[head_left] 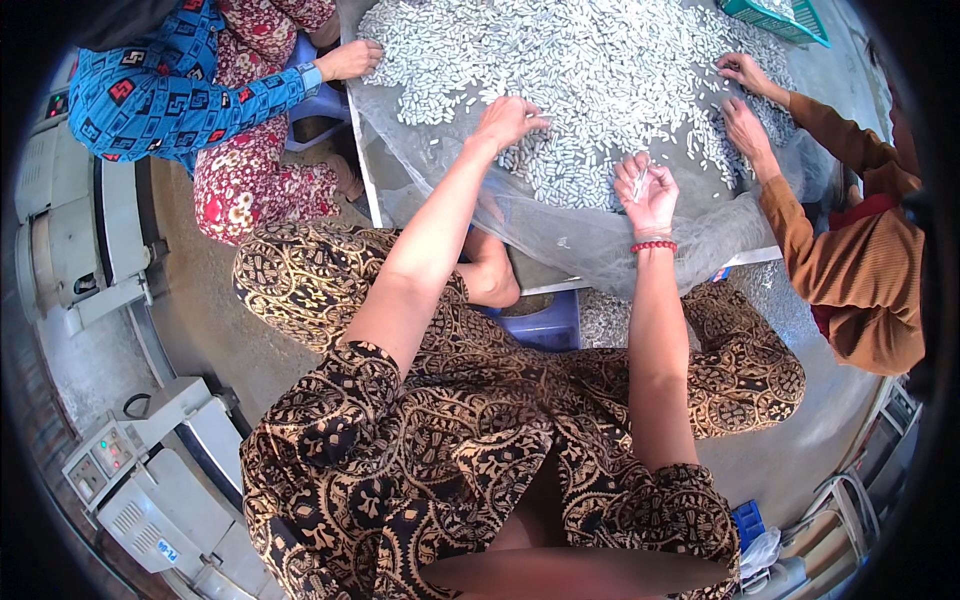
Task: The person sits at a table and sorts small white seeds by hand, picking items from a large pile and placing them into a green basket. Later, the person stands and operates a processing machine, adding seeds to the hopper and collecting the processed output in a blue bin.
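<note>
A wide heap of small pale-grey, rod-shaped pieces (pixel 560 60) lies spread over a table covered with fine netting (pixel 560 235). My left hand (pixel 506 122) reaches over the heap's near left part, its fingers stretched to the right with the tips at the pieces. I cannot make out anything held in it. My right hand (pixel 648 192), with a red bead bracelet (pixel 653 246) at the wrist, is turned palm up at the heap's near edge. Its fingers curl around a few thin whitish pieces (pixel 640 184) lying in the palm.
At the left, a co-worker's hand (pixel 348 60) touches the heap; at the right, another person's two hands (pixel 745 128) work at its edge. A green basket (pixel 775 20) stands at the far right. Grey machines (pixel 150 500) line the left, and a blue stool (pixel 540 325) shows below the table.
</note>
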Motion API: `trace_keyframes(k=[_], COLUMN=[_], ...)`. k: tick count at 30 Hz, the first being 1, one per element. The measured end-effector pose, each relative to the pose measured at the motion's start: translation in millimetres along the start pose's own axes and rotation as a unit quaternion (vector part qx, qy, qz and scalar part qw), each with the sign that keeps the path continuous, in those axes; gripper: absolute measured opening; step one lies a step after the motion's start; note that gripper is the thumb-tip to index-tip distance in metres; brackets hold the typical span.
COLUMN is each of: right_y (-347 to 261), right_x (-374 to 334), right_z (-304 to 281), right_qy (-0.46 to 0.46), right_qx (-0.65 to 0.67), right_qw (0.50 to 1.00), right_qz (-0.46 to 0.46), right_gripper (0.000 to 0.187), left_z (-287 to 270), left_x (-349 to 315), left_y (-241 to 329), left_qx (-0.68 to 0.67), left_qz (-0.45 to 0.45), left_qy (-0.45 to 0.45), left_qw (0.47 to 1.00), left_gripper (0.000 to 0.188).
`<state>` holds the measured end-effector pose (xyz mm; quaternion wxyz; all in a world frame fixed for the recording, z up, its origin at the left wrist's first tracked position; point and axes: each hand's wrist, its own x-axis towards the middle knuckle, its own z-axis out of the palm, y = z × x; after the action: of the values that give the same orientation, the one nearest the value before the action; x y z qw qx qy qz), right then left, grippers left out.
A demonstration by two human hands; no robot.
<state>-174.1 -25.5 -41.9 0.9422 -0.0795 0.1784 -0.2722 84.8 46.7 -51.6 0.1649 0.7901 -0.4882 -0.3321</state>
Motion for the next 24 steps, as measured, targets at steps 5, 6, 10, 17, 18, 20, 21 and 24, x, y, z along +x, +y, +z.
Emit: trace_keyframes(k=[5, 6, 10, 17, 18, 20, 21, 24], right_y=[-4, -3, 6, 26, 30, 37, 41, 50], right_x=[21, 26, 49, 90, 95, 101, 104, 105], right_z=[12, 14, 12, -2, -2, 0, 1, 0], right_qy=[0.048, 0.069, 0.144, 0.186, 0.167, 0.131, 0.114, 0.043], right_qx=[-0.112, -0.146, -0.248, -0.740, -0.786, -0.836, -0.863, -0.931], right_qw=[0.991, 0.985, 0.956, 0.639, 0.584, 0.522, 0.486, 0.361], right_qz=[0.048, 0.054, 0.056, -0.098, -0.120, -0.104, -0.080, -0.016], right_gripper=[0.019, 0.018, 0.017, 0.022, 0.022, 0.023, 0.023, 0.021], left_z=[-27, -32, -40, -17, -6, 23, 39, 72], left_x=[-7, -9, -15, -4, -1, -2, -4, -9], left_y=[10, 10, 15, 22, 22, 21, 20, 13], left_qx=[-0.598, -0.666, -0.702, -0.443, -0.322, -0.101, -0.007, 0.051], left_qz=[0.036, 0.082, 0.107, -0.044, -0.058, -0.067, -0.064, -0.015], left_qy=[-0.152, -0.200, -0.214, -0.133, -0.094, -0.021, 0.013, 0.087], left_qw=[0.786, 0.714, 0.671, 0.885, 0.940, 0.992, 0.998, 0.995], left_gripper=[0.036, 0.035, 0.030, 0.040, 0.038, 0.035, 0.035, 0.030])
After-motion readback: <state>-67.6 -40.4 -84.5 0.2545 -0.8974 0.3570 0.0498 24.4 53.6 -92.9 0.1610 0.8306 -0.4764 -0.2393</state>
